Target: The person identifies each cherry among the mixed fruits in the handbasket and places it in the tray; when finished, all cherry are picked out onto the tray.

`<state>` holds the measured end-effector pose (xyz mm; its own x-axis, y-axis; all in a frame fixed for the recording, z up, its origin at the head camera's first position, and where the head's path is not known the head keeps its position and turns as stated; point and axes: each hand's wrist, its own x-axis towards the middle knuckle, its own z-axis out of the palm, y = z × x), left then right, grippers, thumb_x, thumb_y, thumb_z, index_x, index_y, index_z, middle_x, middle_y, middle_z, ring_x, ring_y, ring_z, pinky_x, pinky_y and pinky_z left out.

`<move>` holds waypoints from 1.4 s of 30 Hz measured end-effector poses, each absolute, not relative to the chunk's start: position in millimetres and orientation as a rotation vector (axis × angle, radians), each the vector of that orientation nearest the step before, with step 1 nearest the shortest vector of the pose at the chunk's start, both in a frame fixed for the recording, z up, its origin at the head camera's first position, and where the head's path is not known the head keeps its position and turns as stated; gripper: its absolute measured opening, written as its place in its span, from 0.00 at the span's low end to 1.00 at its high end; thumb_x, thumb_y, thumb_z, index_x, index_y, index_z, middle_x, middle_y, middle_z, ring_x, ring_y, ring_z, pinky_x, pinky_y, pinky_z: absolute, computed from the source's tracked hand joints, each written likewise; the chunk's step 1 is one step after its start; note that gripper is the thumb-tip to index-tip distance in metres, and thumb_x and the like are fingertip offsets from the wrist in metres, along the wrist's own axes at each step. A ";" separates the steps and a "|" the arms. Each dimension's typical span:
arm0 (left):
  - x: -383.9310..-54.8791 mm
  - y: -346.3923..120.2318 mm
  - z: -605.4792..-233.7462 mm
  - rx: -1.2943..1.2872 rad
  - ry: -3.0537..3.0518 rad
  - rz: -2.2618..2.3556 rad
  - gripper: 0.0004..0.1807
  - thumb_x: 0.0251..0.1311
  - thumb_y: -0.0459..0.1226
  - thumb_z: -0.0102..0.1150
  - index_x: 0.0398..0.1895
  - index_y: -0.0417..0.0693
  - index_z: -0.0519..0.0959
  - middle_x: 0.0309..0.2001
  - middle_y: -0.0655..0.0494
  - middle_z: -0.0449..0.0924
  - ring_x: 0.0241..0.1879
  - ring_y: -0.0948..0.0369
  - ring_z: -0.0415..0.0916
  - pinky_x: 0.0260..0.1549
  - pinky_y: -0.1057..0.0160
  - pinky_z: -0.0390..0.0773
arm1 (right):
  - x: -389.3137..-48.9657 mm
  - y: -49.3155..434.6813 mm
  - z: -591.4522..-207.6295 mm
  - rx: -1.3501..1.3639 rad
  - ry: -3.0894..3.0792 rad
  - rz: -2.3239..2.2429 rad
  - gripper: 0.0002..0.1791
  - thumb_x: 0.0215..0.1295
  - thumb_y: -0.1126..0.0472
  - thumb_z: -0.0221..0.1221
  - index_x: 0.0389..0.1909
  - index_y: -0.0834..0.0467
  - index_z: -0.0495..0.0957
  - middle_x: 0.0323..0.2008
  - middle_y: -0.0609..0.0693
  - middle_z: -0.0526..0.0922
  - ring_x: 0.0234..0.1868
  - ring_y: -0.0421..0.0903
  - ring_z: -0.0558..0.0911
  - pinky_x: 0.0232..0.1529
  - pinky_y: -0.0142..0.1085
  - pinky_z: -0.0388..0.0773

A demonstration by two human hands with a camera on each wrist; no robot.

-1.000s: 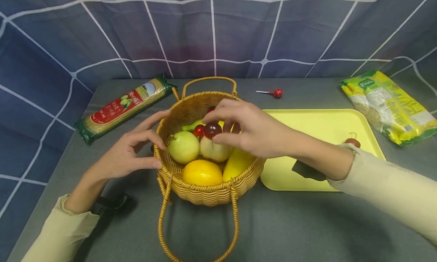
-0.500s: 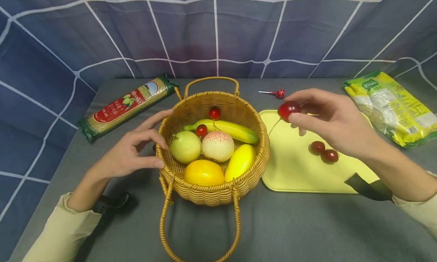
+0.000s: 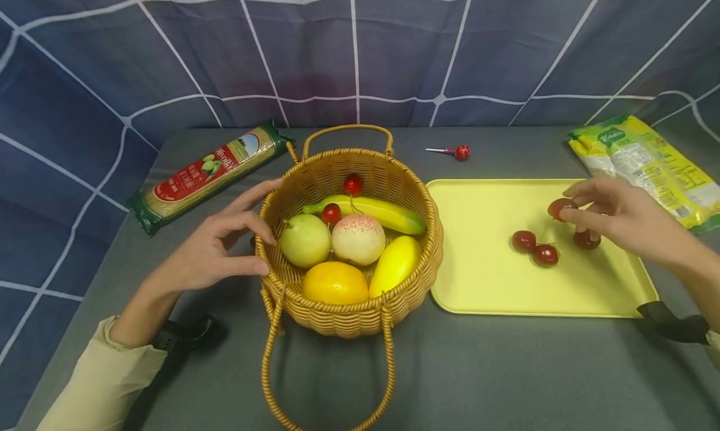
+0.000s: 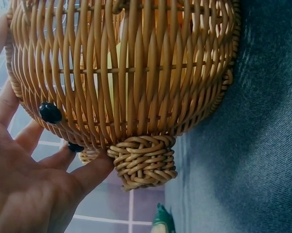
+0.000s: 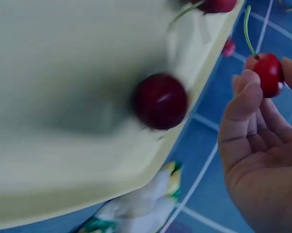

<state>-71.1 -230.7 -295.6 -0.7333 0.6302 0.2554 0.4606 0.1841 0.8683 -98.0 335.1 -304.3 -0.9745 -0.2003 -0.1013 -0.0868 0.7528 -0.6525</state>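
Observation:
My right hand (image 3: pixel 624 215) pinches a red cherry (image 5: pixel 268 75) between thumb and fingertips, above the right part of a yellow tray (image 3: pixel 478 281). In the right wrist view its green stem points up. A dark cherry (image 3: pixel 587 239) lies on the tray under this hand, beside a touching pair of cherries (image 3: pixel 545 255). My left hand (image 3: pixel 216 250) holds the near-left rim of a wicker basket (image 3: pixel 349 322); in the left wrist view, its thumb lies against a woven knob (image 4: pixel 145 162). Inside are two cherries, a banana (image 3: pixel 388 213), a pear (image 3: pixel 305 240), a peach (image 3: pixel 358 239) and two yellow fruits.
A spaghetti pack (image 3: pixel 208 175) lies at the back left, beside the basket. A red lollipop (image 3: pixel 461 152) lies behind the tray. A yellow-green food bag (image 3: pixel 647 162) lies at the back right. One basket handle (image 3: pixel 389 368) hangs down on the near side.
The right hand has moved from over the basket to the right, carrying a cherry, and is now over the tray's right side. The left hand and basket stay in place.

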 end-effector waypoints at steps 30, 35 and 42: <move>-68.6 -230.9 -294.0 1.017 2.298 1.576 0.15 0.47 0.21 0.71 0.38 0.37 0.79 0.77 0.47 0.48 0.74 0.48 0.47 0.65 0.64 0.62 | -101.3 348.1 -322.5 -0.372 2.921 -0.695 0.15 0.66 0.60 0.64 0.49 0.65 0.81 0.38 0.59 0.84 0.22 0.40 0.76 0.21 0.35 0.68; -68.6 -230.5 -293.8 1.009 2.291 1.587 0.15 0.47 0.22 0.71 0.38 0.40 0.79 0.77 0.47 0.49 0.73 0.48 0.48 0.65 0.64 0.62 | -99.2 340.3 -307.2 -0.339 3.024 -0.717 0.12 0.64 0.61 0.64 0.45 0.62 0.83 0.38 0.59 0.83 0.27 0.32 0.74 0.22 0.34 0.68; -69.6 -230.1 -295.5 1.064 2.276 1.610 0.14 0.50 0.24 0.71 0.39 0.43 0.80 0.76 0.44 0.49 0.72 0.49 0.50 0.65 0.66 0.62 | -89.0 299.9 -274.2 -0.386 3.039 -0.930 0.11 0.64 0.62 0.65 0.46 0.57 0.83 0.44 0.51 0.82 0.33 0.23 0.74 0.28 0.20 0.71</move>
<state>-69.6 -230.1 -295.5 -0.7350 0.6253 0.2624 0.4558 0.1691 0.8739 -89.0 299.9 -274.2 -0.9692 -0.2110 0.1268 -0.2459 0.8024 -0.5437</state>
